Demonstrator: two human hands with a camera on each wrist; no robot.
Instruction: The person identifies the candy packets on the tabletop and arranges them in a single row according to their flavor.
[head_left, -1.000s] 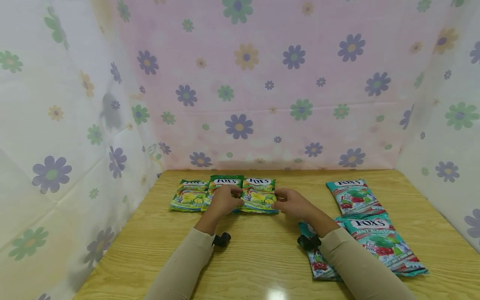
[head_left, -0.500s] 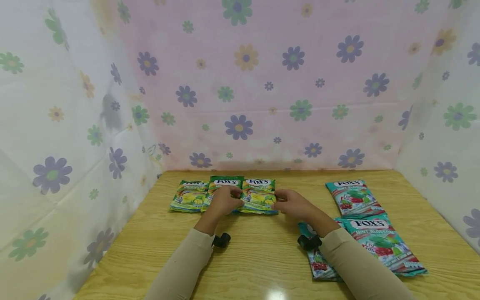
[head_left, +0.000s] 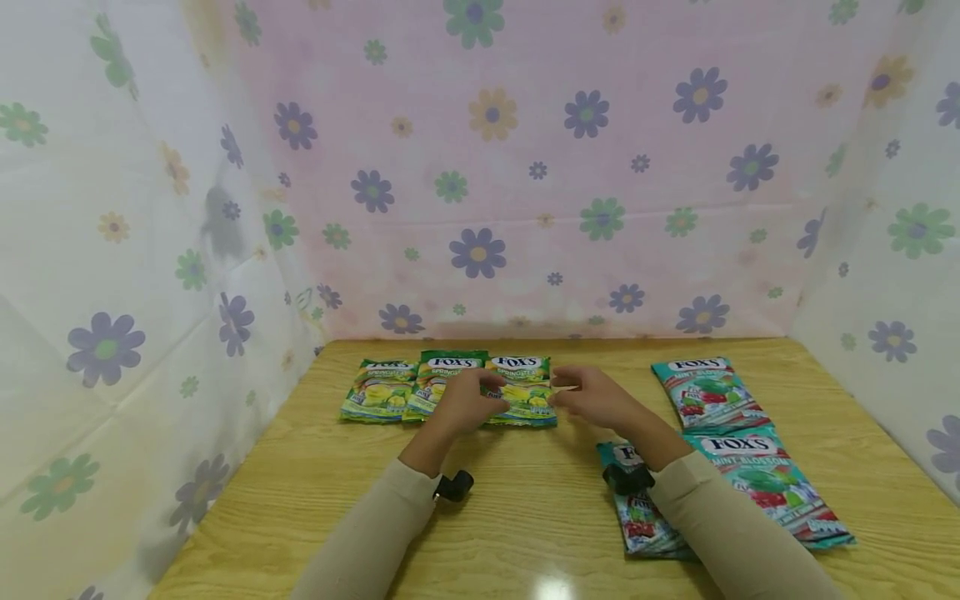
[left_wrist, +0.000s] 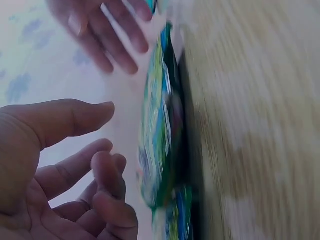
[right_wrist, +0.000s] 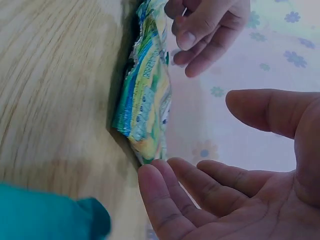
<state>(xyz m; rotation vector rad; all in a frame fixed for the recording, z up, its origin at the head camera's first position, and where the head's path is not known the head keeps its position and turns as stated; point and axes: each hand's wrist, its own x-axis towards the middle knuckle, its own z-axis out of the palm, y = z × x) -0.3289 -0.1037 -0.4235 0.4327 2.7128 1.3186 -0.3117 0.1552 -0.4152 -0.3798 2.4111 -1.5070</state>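
Three green Fox's candy bags lie side by side at the back of the table: a left bag (head_left: 373,393), a middle bag (head_left: 433,385) and a right bag (head_left: 531,392). My left hand (head_left: 471,403) hovers over the seam between the middle and right bags, fingers loosely bent and holding nothing. By the right bag's right edge is my right hand (head_left: 600,402), its fingers loosely extended and palm facing the left hand. In the left wrist view a gap shows between the left fingers (left_wrist: 107,170) and the right bag (left_wrist: 159,130). The right fingertips are close to that bag's corner (right_wrist: 150,110) in the right wrist view.
Three teal Fox's bags lie on the right: a back one (head_left: 708,396), a front one (head_left: 765,483) and a lower-left one (head_left: 637,525), partly under my right forearm. Flowered cloth (head_left: 540,167) encloses the wooden table (head_left: 525,517) at the back and sides.
Both hands have come up off the right green bag. The left hand shifted rightward and the right hand rose slightly. The bags look unmoved.
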